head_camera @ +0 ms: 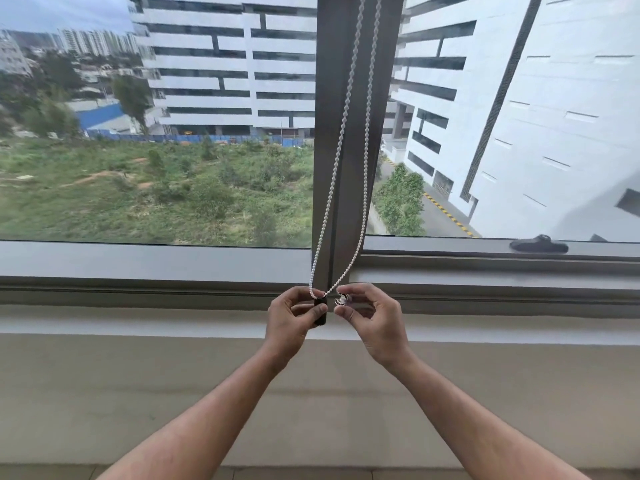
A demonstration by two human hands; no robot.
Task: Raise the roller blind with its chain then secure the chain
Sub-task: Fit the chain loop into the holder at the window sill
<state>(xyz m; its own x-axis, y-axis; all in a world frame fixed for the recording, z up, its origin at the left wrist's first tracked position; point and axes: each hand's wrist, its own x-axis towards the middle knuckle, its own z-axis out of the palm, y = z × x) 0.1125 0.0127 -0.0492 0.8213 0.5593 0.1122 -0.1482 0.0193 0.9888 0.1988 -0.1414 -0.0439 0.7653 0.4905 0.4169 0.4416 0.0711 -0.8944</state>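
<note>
A white bead chain [341, 143] hangs in a long loop down the dark window mullion [353, 98]. Its bottom end reaches a small dark holder [320, 315] at the foot of the mullion. My left hand [292, 318] pinches that dark holder and the lowest beads of the chain. My right hand [372, 318] pinches a small clear and white clip piece [341, 300] just right of the holder, close to the chain's right strand. The roller blind itself is out of view above the frame's top edge.
The grey window sill and frame [156, 261] run across the view, with a beige wall [138, 393] below. A black window handle [538, 243] lies on the right frame. Buildings and a grassy lot show through the glass.
</note>
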